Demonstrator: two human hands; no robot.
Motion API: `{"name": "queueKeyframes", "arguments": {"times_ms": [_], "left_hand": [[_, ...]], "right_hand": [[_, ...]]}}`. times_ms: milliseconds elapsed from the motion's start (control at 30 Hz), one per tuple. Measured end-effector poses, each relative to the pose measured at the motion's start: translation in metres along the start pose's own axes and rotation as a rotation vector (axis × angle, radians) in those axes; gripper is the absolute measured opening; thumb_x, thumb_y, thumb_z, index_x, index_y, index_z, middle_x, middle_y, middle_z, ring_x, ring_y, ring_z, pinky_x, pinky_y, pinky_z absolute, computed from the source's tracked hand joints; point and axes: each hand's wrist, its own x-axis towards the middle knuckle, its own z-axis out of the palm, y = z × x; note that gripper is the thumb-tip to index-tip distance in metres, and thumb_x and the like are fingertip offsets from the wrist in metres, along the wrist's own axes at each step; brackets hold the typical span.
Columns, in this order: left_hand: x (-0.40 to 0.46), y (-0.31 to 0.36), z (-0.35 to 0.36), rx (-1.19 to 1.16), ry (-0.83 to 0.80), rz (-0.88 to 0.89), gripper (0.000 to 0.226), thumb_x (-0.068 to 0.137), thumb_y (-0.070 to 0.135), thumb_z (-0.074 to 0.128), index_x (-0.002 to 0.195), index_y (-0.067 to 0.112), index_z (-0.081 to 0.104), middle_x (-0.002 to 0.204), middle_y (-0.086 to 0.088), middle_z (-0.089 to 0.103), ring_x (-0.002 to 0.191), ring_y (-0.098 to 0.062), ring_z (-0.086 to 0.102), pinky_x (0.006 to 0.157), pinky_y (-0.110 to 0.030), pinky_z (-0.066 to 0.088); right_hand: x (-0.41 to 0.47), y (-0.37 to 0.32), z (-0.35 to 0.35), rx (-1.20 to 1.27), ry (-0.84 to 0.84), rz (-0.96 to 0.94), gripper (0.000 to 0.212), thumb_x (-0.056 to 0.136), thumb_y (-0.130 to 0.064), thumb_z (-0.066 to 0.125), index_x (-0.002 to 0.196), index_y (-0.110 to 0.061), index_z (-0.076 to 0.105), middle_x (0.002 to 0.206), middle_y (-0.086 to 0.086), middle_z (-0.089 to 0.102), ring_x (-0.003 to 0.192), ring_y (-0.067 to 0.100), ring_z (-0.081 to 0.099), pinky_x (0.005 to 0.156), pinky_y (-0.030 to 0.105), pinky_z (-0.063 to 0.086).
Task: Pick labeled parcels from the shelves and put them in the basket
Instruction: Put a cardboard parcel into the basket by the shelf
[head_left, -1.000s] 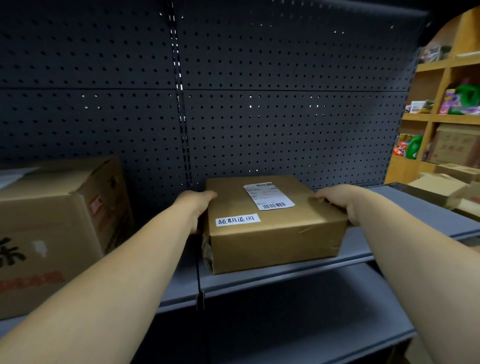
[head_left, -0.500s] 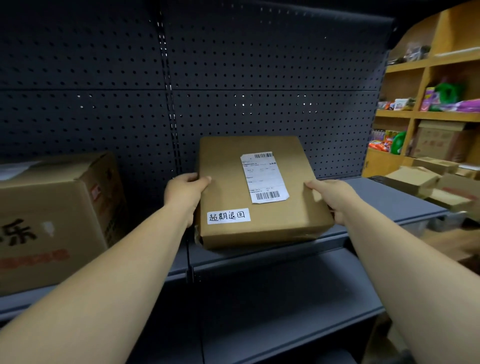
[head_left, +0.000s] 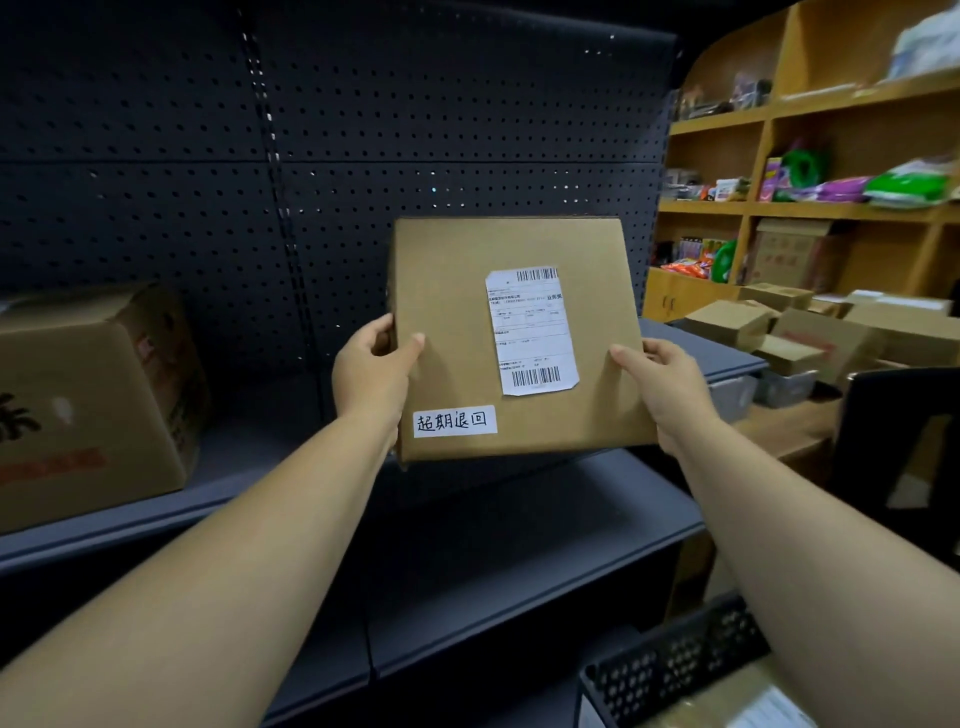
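the left hand (head_left: 374, 371) and right hand (head_left: 667, 384) pinch the brown parcel (head_left: 514, 338) by its two side edges. it looks stiff and light, so the sides are good spots.

Single head-worn wide view, facing forward and slightly down, close to dark shelves (head_left: 519, 525) filling frame centre and left.

Brown parcel (head_left: 514, 338), white labels, black basket (head_left: 670, 670)
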Motion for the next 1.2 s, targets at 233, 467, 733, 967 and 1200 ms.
{"name": "queueKeyframes", "arguments": {"times_ms": [233,467,733,967,1200], "left_hand": [[-0.04,-0.009,0.06,-0.01,-0.135,0.009,0.045,0.083,0.029,0.068,0.127,0.027,0.057,0.113,0.01,0.065,0.099,-0.011,0.063,0.089,-0.039,0.054],[-0.077,-0.029,0.136,-0.069,-0.319,-0.012,0.046,0.082,0.027,0.068,0.127,0.025,0.057,0.116,0.008,0.064,0.102,-0.011,0.062,0.09,-0.037,0.053],[-0.116,-0.072,0.214,-0.063,-0.501,-0.083,0.046,0.082,0.025,0.068,0.127,0.027,0.057,0.111,0.012,0.062,0.104,-0.011,0.061,0.095,-0.039,0.05],[-0.13,-0.124,0.269,-0.017,-0.669,-0.127,0.047,0.084,0.024,0.066,0.13,0.029,0.055,0.112,0.011,0.061,0.097,-0.009,0.059,0.083,-0.03,0.049],[-0.125,-0.185,0.324,0.072,-0.869,-0.19,0.045,0.085,0.024,0.066,0.129,0.029,0.056,0.108,0.009,0.062,0.089,-0.007,0.059,0.073,-0.026,0.048]], "right_hand": [[-0.024,0.026,-0.078,0.016,0.162,0.026,0.032,0.081,-0.039,0.066,0.108,-0.024,0.059,0.108,-0.003,0.066,0.096,0.018,0.06,0.082,0.037,0.047],[-0.041,0.055,-0.16,-0.045,0.335,0.043,0.038,0.08,-0.039,0.066,0.113,-0.021,0.06,0.11,-0.002,0.066,0.094,0.015,0.059,0.079,0.034,0.046],[-0.058,0.106,-0.22,-0.068,0.505,0.11,0.044,0.08,-0.037,0.067,0.119,-0.021,0.057,0.117,-0.001,0.064,0.102,0.017,0.062,0.09,0.042,0.051],[-0.064,0.163,-0.24,-0.093,0.643,0.176,0.036,0.078,-0.035,0.068,0.112,-0.025,0.06,0.111,-0.001,0.067,0.096,0.015,0.063,0.076,0.029,0.046],[-0.056,0.222,-0.238,-0.134,0.784,0.314,0.031,0.078,-0.036,0.069,0.106,-0.03,0.058,0.108,-0.004,0.066,0.098,0.016,0.062,0.088,0.038,0.05]]}}
